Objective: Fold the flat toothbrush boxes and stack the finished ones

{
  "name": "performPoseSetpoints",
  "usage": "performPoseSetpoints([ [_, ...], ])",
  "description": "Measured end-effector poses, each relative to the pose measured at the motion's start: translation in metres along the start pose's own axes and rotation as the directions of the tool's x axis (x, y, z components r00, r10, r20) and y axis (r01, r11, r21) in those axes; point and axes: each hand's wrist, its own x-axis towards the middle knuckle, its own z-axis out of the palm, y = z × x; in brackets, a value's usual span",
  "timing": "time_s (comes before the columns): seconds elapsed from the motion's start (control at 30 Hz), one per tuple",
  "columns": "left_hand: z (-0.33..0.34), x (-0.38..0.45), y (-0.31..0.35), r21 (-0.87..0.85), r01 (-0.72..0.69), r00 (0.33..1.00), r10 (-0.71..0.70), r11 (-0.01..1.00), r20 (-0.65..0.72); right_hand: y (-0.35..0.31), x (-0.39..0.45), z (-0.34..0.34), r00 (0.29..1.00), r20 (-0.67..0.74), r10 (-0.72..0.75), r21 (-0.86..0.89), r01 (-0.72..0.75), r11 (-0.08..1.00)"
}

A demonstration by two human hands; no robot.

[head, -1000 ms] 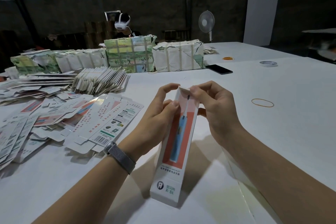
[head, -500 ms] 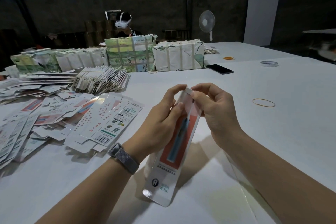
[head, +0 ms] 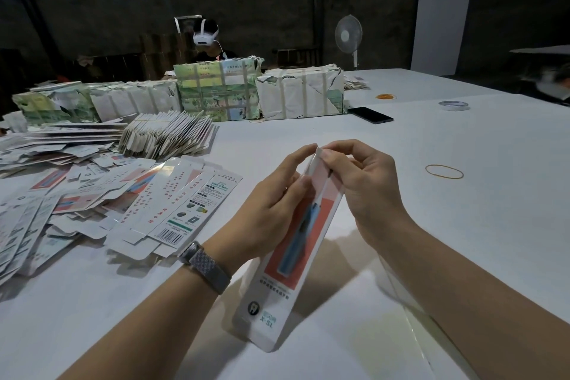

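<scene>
I hold one toothbrush box [head: 293, 259], white with a red panel and a blue toothbrush picture, slanting from its top end at my fingers down toward me above the white table [head: 462, 225]. My left hand [head: 271, 207] grips its left side near the top. My right hand [head: 364, 182] pinches the top flap with thumb and fingertips. A loose heap of flat, unfolded boxes [head: 129, 203] lies on the table to the left. Folded white boxes [head: 410, 293] lie under my right forearm, mostly hidden.
A banded bundle of flat boxes [head: 166, 136] and wrapped packages [head: 222, 89] stand at the back left. A phone [head: 370, 115], a tape roll [head: 453, 105] and a rubber band [head: 444, 171] lie to the right. A person with a white headset [head: 205, 37] sits behind the packages.
The box has turned in my hands, its face tilting edge-on and then back toward me. Both hands stayed at its top end, fingers closing on the flap.
</scene>
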Motion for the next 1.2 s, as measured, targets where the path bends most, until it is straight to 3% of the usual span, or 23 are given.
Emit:
performPoseSetpoints([
  [0.23,0.000,-0.001,0.001,-0.053,-0.012,0.999,0.014,0.999,0.042,-0.003,0.001,-0.001,1.000,-0.024,0.009,0.016,-0.009,1.000],
  [0.7,-0.002,-0.002,0.005,-0.025,-0.006,1.000,0.006,1.000,0.025,-0.004,0.002,-0.003,0.998,0.065,-0.013,0.048,0.010,0.999],
  [1.2,-0.007,-0.001,0.009,-0.179,0.019,0.992,-0.041,0.984,-0.122,0.005,-0.001,-0.003,0.984,0.177,-0.016,-0.001,0.016,1.000],
])
